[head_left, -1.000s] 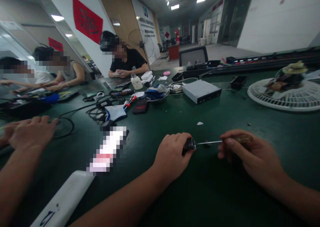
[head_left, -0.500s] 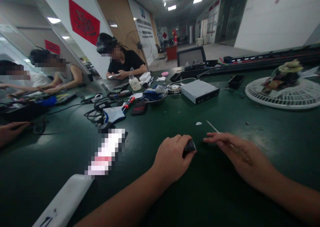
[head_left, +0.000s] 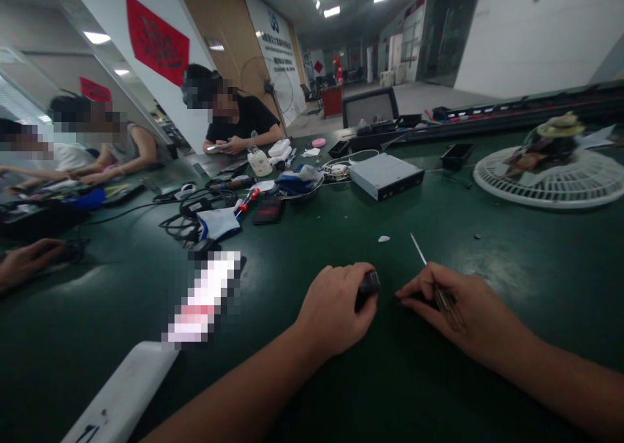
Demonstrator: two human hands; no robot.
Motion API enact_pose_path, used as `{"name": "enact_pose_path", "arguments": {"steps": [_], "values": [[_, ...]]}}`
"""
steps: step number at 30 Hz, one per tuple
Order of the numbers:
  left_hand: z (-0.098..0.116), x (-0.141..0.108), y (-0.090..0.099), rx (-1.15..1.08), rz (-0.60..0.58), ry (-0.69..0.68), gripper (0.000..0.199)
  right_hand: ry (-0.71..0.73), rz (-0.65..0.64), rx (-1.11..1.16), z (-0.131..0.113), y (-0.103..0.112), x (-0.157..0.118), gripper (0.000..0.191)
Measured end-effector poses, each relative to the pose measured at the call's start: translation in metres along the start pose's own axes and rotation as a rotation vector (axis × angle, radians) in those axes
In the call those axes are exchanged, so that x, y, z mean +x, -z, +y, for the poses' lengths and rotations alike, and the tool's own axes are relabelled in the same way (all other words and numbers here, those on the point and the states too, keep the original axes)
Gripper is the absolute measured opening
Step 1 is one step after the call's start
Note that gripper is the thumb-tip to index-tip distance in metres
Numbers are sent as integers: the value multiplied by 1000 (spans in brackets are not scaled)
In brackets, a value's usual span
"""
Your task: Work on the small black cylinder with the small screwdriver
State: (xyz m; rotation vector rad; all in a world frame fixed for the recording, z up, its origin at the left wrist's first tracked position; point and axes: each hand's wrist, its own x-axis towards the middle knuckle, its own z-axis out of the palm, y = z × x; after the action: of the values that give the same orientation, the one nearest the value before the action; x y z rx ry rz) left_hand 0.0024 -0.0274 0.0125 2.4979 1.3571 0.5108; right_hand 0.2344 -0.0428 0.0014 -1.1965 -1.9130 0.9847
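My left hand (head_left: 334,313) is closed around a small black box-shaped object (head_left: 369,283), and only its right end shows past the fingers. To its right, my right hand (head_left: 468,310) has a screwdriver (head_left: 445,304) tucked in it. The clear brownish handle lies against the palm, and the thin metal shaft points up and away to the left. The thumb and index fingertips of that hand come together close to the table; whatever may be between them is too small to make out. A small white chip (head_left: 384,239) lies beyond the hands.
A grey disc drive (head_left: 385,175) and a white fan grille (head_left: 546,193) stand farther back. Cables (head_left: 195,202), a blue-white cloth (head_left: 219,223) and a red-handled screwdriver (head_left: 248,199) lie left of centre. A white case (head_left: 121,391) is at front left. Several people sit at the table, one hand (head_left: 34,261) at far left.
My right hand has turned and its fingers have curled in, with thumb and index fingertips now together near the table. The screwdriver's shaft stands steeper. My left hand keeps its hold.
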Motion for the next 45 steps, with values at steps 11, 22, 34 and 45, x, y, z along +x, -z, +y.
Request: {"name": "enact_pose_path", "arguments": {"steps": [11,22,34,45], "values": [[0,-2,0,-33,-27,-71,38,-5,-30,22,0,1,2,30],[1,-1,4,-40,-110,-252,32,132,112,30,-3,-1,-4,36],[-6,-3,0,-24,-14,-451,32,144,82,-79,-3,0,-6,36],[-6,-1,-5,-5,41,-559,36,140,-21,-251,-2,-4,-6,23]]}}
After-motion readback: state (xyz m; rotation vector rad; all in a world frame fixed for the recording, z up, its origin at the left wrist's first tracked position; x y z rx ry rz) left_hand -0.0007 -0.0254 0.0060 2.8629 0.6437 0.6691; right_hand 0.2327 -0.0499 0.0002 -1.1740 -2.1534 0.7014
